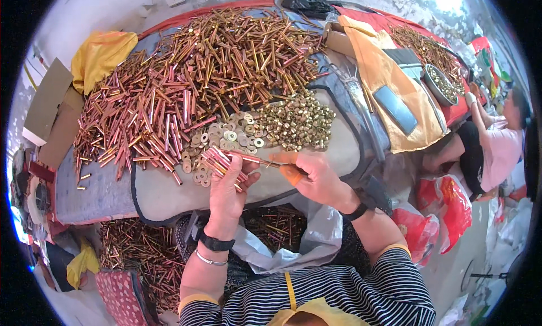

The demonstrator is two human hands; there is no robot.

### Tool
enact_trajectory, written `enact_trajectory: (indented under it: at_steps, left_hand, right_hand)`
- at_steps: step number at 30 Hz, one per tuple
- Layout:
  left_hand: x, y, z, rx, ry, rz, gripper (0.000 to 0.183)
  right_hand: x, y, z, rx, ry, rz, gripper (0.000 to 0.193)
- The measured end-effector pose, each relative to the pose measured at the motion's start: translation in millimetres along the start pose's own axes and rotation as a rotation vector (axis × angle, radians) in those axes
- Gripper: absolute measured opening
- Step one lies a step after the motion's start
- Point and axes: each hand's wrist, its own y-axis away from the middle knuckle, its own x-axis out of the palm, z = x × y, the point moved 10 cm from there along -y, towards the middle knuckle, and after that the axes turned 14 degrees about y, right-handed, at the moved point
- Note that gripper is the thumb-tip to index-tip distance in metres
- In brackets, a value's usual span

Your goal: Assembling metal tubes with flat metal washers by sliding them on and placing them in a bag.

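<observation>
My left hand (227,183) is closed around a bundle of coppery metal sleeves (217,161), which stick out past its fingers. One slim rod-like piece (257,159) spans from this bundle to my right hand (320,178). Orange covers sit on some right-hand fingertips, pinched at the rod's thinner, darker end. Whether that end is a bolt inside a sleeve cannot be made out. Just beyond the hands lie flat washers (230,135) and a heap of brass-coloured nuts (302,121). A large pile of loose metal sleeves and rods (209,60) rises behind them.
A grey mat (164,191) covers the near tabletop. White plastic sheeting (265,263) lies over my lap, with more metal rods (138,247) below left. To the right are a phone (395,109) on yellow cloth, red bags (451,213) and another person (499,151) seated.
</observation>
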Motion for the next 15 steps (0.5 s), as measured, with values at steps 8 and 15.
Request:
enact_trajectory:
  at_steps: [8, 15]
  left_hand:
    - [26, 11, 25, -0.032, -0.138, 0.125, 0.013]
    - [38, 29, 58, -0.351, 0.300, 0.303, 0.019]
  right_hand:
    - [-9, 4, 8, -0.054, 0.092, -0.180, 0.050]
    - [-2, 10, -38, 0.267, -0.551, -0.206, 0.035]
